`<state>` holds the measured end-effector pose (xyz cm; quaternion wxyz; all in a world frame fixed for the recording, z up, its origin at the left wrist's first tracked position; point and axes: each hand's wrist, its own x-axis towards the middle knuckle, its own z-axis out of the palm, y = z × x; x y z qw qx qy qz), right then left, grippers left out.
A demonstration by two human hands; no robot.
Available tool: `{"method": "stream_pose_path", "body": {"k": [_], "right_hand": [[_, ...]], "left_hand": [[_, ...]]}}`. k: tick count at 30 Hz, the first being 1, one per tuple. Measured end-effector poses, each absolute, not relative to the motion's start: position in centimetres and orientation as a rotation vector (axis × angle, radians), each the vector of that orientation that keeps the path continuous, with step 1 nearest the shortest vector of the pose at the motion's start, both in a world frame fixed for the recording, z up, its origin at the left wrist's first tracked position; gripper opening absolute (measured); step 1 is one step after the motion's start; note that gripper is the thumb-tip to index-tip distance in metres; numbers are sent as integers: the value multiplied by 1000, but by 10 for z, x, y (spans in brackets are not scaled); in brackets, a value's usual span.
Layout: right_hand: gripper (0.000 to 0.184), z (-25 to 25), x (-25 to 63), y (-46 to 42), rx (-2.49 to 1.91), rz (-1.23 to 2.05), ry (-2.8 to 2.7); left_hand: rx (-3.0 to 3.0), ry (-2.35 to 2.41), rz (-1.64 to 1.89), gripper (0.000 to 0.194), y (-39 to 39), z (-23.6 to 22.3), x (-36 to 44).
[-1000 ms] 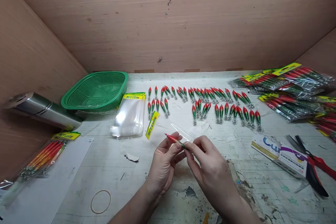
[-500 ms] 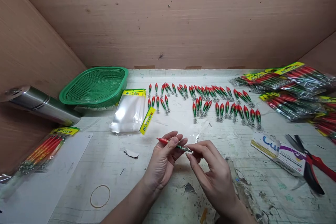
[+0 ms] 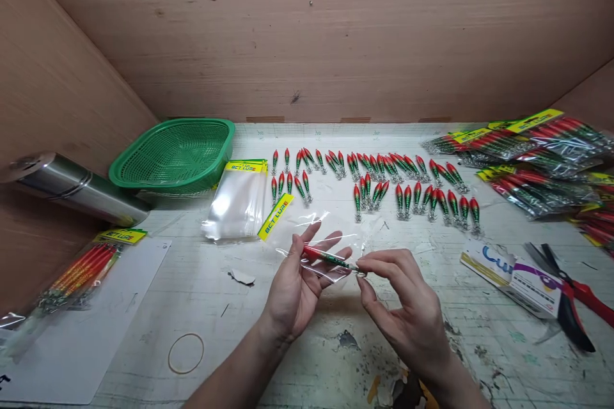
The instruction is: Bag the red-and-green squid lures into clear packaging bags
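Observation:
A red and green squid lure (image 3: 330, 259) lies across the fingers of my left hand (image 3: 300, 284), which is palm up with its fingers spread and the thumb beside the red tip. With thumb and fingertips, my right hand (image 3: 407, 300) pinches the lure's hook end. Under and behind my left hand is a clear plastic bag with a yellow header card (image 3: 275, 217), partly hidden. Farther back, several more lures (image 3: 378, 166) lie in two rough rows, hooks toward me.
A stack of clear bags (image 3: 237, 201) and a green basket (image 3: 125, 169) sit at left, near a steel flask (image 3: 81, 188) and packed lures (image 3: 84, 268). Rubber band (image 3: 186, 353) lies front left. Filled packs (image 3: 522, 192), a small box (image 3: 511, 278) and red-handled pliers (image 3: 570, 294) lie right.
My right hand has moved right, drawing the lure along with it. The fingers of my left hand have spread, and its thumb has lifted off the lure's body.

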<state>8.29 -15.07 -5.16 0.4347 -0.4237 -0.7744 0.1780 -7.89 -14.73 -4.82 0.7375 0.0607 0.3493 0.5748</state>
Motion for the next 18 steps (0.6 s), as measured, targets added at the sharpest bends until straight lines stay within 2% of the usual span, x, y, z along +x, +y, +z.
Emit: {"method": "stream_pose_path", "body": {"k": [12,15,18], "right_hand": [[27,-50,78,-147,-1084,463,-1884],[32,-48,72,-147,-1037,396,-1905],[29,-48,67,-148,-993,279,-1955]], "left_hand": [[250,641,1168,59,-152,-54,-75],[271,681,1159,49,-153,-56,-71],[294,706,1193,39,-154,-55,-71]]}}
